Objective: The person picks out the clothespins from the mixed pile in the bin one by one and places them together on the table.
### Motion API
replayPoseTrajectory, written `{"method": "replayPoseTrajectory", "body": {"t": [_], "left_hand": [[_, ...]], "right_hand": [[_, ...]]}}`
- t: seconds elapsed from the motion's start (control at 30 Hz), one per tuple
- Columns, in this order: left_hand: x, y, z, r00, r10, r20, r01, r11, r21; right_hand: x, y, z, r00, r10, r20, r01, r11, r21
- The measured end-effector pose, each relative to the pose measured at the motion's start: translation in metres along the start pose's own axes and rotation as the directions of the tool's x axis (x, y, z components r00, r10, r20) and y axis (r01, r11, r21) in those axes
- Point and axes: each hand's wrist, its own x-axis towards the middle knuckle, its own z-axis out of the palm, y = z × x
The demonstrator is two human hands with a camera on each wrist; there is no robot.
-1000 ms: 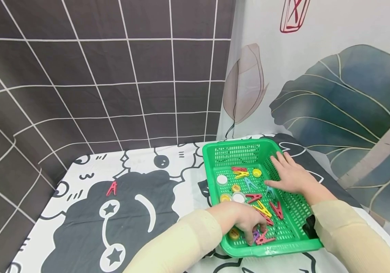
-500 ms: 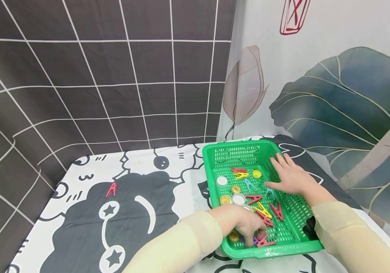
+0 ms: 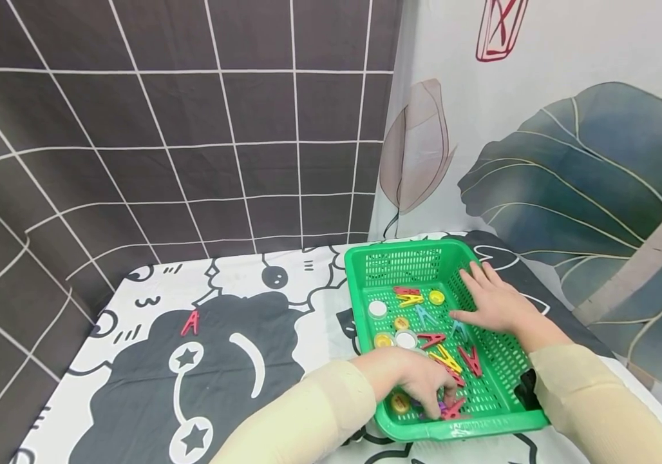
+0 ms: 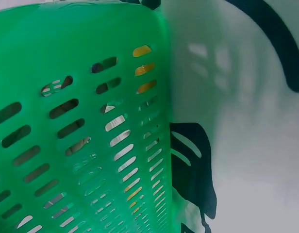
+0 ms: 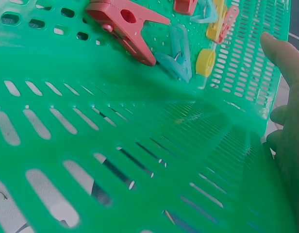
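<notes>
The green basket (image 3: 470, 426) stands at the right of the table. My left hand (image 3: 420, 380) reaches down into its near end, curled fingers and thumb round a purple clothespin (image 3: 443, 406) that they partly hide. A red clothespin (image 3: 456, 410) lies against these fingertips, and a yellow-brown bottle cap (image 3: 400, 403) sits left of the thumb. My right hand (image 3: 496, 303) rests on the basket's right rim, its fingers straight and spread, its thumb pointing inward. In the left wrist view the basket's slotted wall (image 4: 81, 29) hides the left hand.
Inside the basket lie several more clothespins, among them a yellow one (image 3: 444, 354), a light blue one (image 3: 424, 315) and a red one (image 3: 471, 360). White caps (image 3: 377, 309) and a yellow cap (image 3: 436, 297) lie there too. A lone red clothespin (image 3: 190, 323) rests on the patterned tablecloth (image 3: 319, 335).
My left fingers shift slightly at the purple clothespin, and the red clothespin beside it moves a little to the right. My right hand stays on the rim.
</notes>
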Motion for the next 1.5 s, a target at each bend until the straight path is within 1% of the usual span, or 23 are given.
{"method": "replayPoseTrajectory", "body": {"t": [0.13,0.23,0.27,0.37,0.43,0.53,0.67,0.77,0.9,0.93,1.03,1.13,1.2,1.27,1.37,1.4,1.5], "left_hand": [[-0.003,0.0,0.0,0.999,0.035,-0.025,-0.036,0.999,-0.035],[-0.005,-0.002,0.0,0.997,0.058,-0.056,-0.062,0.996,-0.067],[-0.005,-0.002,-0.001,0.995,0.066,-0.072,-0.071,0.995,-0.076],[-0.007,-0.005,-0.003,0.985,0.083,-0.154,-0.096,0.993,-0.074],[-0.008,-0.006,-0.005,0.972,0.092,-0.214,-0.109,0.992,-0.069],[-0.011,-0.009,-0.009,0.948,0.101,-0.302,-0.127,0.99,-0.067],[-0.02,-0.013,-0.019,0.909,0.136,-0.395,-0.197,0.973,-0.119],[-0.03,-0.018,-0.026,0.871,0.15,-0.468,-0.258,0.95,-0.175],[-0.043,-0.023,-0.033,0.814,0.134,-0.566,-0.316,0.918,-0.238],[-0.046,-0.024,-0.034,0.802,0.128,-0.584,-0.329,0.91,-0.253],[-0.053,-0.024,-0.036,0.765,0.103,-0.635,-0.345,0.899,-0.27],[-0.057,-0.024,-0.039,0.727,0.053,-0.685,-0.347,0.889,-0.299],[-0.059,-0.024,-0.04,0.7,0.011,-0.714,-0.354,0.874,-0.333],[-0.06,-0.025,-0.041,0.668,-0.034,-0.744,-0.367,0.854,-0.369],[-0.061,-0.028,-0.042,0.617,-0.107,-0.779,-0.397,0.813,-0.426],[-0.063,-0.03,-0.043,0.597,-0.137,-0.79,-0.406,0.798,-0.445],[-0.067,-0.037,-0.044,0.53,-0.212,-0.821,-0.443,0.756,-0.481]], "right_hand": [[0.0,-0.002,0.0,1.0,-0.001,-0.001,0.001,1.0,0.001],[0.0,-0.003,0.001,1.0,-0.002,-0.002,0.002,1.0,0.001],[0.001,-0.003,0.001,1.0,-0.004,-0.003,0.004,1.0,-0.001],[0.001,-0.004,0.002,1.0,-0.01,-0.006,0.01,1.0,-0.007],[0.001,-0.005,0.002,1.0,-0.013,-0.009,0.013,1.0,-0.009],[0.001,-0.004,0.003,1.0,-0.012,-0.01,0.012,1.0,0.0],[0.002,-0.003,0.003,1.0,-0.003,-0.005,0.003,1.0,0.011],[0.002,-0.002,0.002,1.0,-0.003,-0.003,0.003,1.0,0.009],[0.003,-0.002,0.002,1.0,-0.003,0.0,0.003,1.0,0.012],[0.003,-0.002,0.002,1.0,-0.002,0.001,0.002,1.0,0.013],[0.003,-0.002,0.002,1.0,0.0,0.004,0.0,1.0,0.014],[0.002,-0.001,0.001,1.0,0.004,0.006,-0.004,1.0,0.007],[0.001,0.0,0.001,1.0,0.006,0.009,-0.006,1.0,0.005],[0.0,0.001,0.0,1.0,0.006,0.01,-0.006,1.0,-0.001],[0.0,0.001,0.0,1.0,0.002,0.011,-0.002,1.0,-0.004],[0.0,0.001,0.0,1.0,0.001,0.012,-0.001,1.0,-0.003],[0.001,0.0,0.0,1.0,-0.002,0.014,0.002,1.0,-0.002]]}}
